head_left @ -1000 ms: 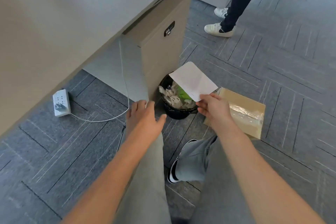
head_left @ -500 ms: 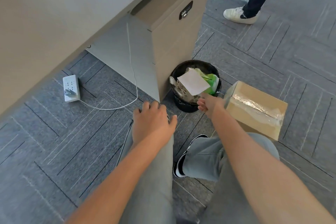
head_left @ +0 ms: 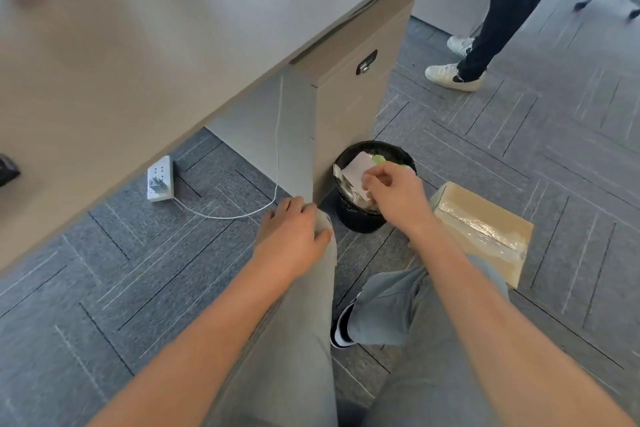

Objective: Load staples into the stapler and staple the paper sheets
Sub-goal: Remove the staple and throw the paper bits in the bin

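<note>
Head view: right hand [head_left: 393,192] hovers loosely curled over the bin [head_left: 346,156]; left hand [head_left: 294,236] rests open-fingered on the knee.

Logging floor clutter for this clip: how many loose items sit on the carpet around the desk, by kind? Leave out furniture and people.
Black waste bin: 1
Cardboard box: 1
White power strip: 1
White cable: 1
Total: 4
</note>
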Tool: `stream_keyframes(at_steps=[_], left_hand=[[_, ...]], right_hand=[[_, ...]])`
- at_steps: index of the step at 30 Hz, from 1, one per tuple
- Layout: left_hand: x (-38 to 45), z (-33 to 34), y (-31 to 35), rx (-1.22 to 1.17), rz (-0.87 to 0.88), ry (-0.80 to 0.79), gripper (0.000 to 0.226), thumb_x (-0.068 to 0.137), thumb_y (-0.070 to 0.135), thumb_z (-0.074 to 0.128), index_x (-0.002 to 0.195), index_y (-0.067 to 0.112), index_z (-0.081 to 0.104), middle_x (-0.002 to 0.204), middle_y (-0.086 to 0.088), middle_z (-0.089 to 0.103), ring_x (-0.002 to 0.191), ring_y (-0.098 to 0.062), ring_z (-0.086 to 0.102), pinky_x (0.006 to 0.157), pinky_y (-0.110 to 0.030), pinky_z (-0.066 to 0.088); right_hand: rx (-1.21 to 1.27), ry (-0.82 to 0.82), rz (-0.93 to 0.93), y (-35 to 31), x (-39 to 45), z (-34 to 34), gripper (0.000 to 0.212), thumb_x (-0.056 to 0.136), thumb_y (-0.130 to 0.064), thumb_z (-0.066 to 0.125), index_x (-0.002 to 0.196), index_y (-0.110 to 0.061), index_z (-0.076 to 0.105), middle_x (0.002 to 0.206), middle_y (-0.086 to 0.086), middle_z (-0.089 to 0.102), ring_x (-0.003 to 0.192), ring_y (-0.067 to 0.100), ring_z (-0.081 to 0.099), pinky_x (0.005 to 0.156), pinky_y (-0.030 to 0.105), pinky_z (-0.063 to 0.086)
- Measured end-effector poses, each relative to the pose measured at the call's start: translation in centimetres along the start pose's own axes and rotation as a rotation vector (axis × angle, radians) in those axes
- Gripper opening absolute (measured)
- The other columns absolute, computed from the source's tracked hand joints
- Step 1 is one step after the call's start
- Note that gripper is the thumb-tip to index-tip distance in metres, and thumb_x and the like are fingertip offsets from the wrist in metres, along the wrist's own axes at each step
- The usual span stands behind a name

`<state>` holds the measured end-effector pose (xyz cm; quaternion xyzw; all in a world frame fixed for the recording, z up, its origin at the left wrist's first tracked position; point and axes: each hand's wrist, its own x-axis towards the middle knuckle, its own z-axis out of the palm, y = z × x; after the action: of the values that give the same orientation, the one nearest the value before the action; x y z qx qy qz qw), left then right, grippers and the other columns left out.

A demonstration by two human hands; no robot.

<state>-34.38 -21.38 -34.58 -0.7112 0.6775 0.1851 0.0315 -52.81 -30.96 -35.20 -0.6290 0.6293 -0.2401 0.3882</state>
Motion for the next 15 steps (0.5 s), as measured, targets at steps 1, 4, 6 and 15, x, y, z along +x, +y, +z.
stream_keyframes(at_steps=[1,4,6,15], left_hand=[[-1.1,-1.0,-0.4,-0.025,-0.014,0.023,0.05,0.098,0.051,0.042,0.133,0.017,0.052,0.139,-0.004,0.052,0.131,-0.025,0.043,0.105,-0.044,0.038],[-4.6,-4.5,-2.0,-0.054,-0.067,0.127,0.052,0.099,0.054,0.041,0.133,0.016,0.054,0.136,-0.005,0.056,0.128,-0.026,0.048,0.101,-0.044,0.041],[-7.0,-6.9,-3.2,-0.054,-0.102,0.209,0.053,0.098,0.056,0.041,0.133,0.017,0.054,0.134,-0.005,0.056,0.127,-0.026,0.049,0.097,-0.045,0.044],[-18.0,-14.9,-8.8,-0.132,-0.252,0.489,0.054,0.099,0.059,0.041,0.139,0.023,0.051,0.128,0.001,0.059,0.116,-0.023,0.058,0.089,-0.041,0.052]], right_hand=[[-0.057,-0.004,-0.085,-1.6,-0.7,-0.3,0.015,0.098,-0.028,0.065,0.103,-0.018,0.075,0.092,-0.005,0.076,0.088,0.017,0.072,0.085,0.039,0.059],[-0.193,-0.02,-0.313,-6.9,-2.7,-0.9,0.017,0.099,-0.03,0.067,0.108,-0.019,0.076,0.096,-0.008,0.076,0.09,0.011,0.07,0.087,0.033,0.058],[-0.243,-0.054,-0.442,-10.4,-4.0,-0.8,0.018,0.1,-0.03,0.066,0.11,-0.019,0.075,0.097,-0.007,0.077,0.09,0.011,0.07,0.087,0.031,0.058],[-0.204,-0.135,-0.833,-23.4,-8.8,5.1,0.012,0.098,-0.031,0.065,0.101,-0.026,0.075,0.089,-0.013,0.075,0.08,0.006,0.068,0.083,0.034,0.058]])
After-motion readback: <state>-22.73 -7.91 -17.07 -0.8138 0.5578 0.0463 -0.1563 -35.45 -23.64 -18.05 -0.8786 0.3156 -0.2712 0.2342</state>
